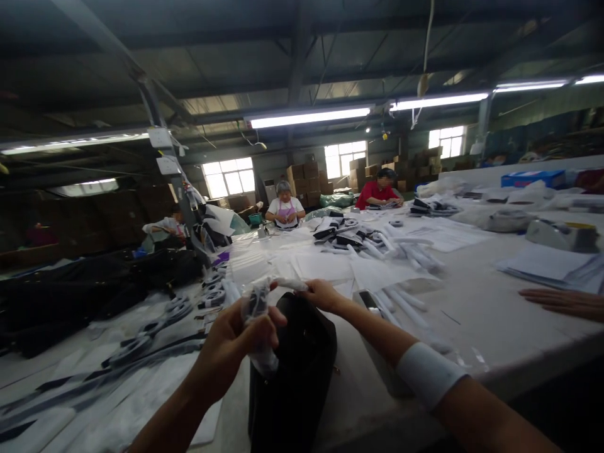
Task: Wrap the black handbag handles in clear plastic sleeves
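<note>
A black bag (295, 390) stands on the table in front of me, its lower part running out of the picture. My left hand (240, 333) is closed around a bundle in clear plastic wrap (257, 305), dark inside, at the bag's upper left. Above the bag's top, my right hand (325, 294) pinches the end of a white wrapped handle (291, 284). This handle reaches leftward toward the plastic bundle; whether the two are one piece I cannot tell. A pale band circles my right forearm.
White wrapped tubes (406, 251) and black pieces (337, 229) lie ahead. Coiled straps (174, 308) spread at left. Beside the bag is a grey object (384, 365). Another person's hand (561, 303) rests at right, near paper sheets (547, 261). Two people sit across the table.
</note>
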`<state>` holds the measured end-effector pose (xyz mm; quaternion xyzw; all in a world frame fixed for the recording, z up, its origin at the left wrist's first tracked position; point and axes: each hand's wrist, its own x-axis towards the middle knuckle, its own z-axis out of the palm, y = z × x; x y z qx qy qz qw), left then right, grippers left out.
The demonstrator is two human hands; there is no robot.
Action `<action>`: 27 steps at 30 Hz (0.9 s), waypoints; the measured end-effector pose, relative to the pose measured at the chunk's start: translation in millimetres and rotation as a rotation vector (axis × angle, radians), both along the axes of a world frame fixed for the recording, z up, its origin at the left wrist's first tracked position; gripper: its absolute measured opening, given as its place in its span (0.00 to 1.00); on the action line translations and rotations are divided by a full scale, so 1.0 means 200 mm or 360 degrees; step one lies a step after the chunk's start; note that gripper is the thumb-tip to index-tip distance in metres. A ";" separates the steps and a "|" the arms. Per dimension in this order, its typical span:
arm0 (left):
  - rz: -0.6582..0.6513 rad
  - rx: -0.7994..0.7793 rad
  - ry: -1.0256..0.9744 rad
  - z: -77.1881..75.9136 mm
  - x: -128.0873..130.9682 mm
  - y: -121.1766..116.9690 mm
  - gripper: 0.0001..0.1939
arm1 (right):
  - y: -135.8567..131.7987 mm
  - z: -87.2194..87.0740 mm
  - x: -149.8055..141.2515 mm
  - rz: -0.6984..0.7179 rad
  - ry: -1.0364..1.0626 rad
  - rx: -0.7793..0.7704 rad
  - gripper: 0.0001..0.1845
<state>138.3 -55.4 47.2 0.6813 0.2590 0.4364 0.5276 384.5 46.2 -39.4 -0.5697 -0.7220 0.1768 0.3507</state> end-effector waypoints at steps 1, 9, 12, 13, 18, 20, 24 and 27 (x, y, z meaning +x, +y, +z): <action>0.0041 -0.0013 -0.0076 0.02 0.02 0.02 0.22 | 0.01 0.01 0.00 -0.0028 -0.0005 -0.0018 0.16; -0.0202 -0.0111 -0.0261 0.13 0.14 0.07 0.19 | 0.01 0.08 0.02 -0.0214 0.0007 0.0003 0.15; -0.0269 -0.0157 -0.0043 0.09 0.14 0.07 0.22 | -0.05 0.08 0.02 -0.0252 0.0078 0.0061 0.12; -0.0275 -0.0172 -0.0006 0.07 0.14 0.07 0.23 | -0.08 0.08 0.02 -0.0279 0.0118 0.0112 0.13; -0.0214 -0.0052 -0.0039 -0.02 0.05 0.03 0.25 | -0.43 0.10 -0.03 -0.0504 0.0381 0.0481 0.25; -0.0063 0.0021 -0.0024 -0.09 -0.01 -0.01 0.21 | -0.64 0.08 -0.07 -0.0586 0.0581 0.0603 0.20; 0.0169 -0.0026 0.0152 -0.35 -0.13 -0.12 0.12 | -1.01 -0.08 -0.20 -0.0458 0.0627 0.0322 0.14; 0.0185 -0.0084 0.0376 -0.58 -0.17 -0.21 0.11 | -1.13 -0.25 -0.32 -0.0334 0.0621 -0.0050 0.16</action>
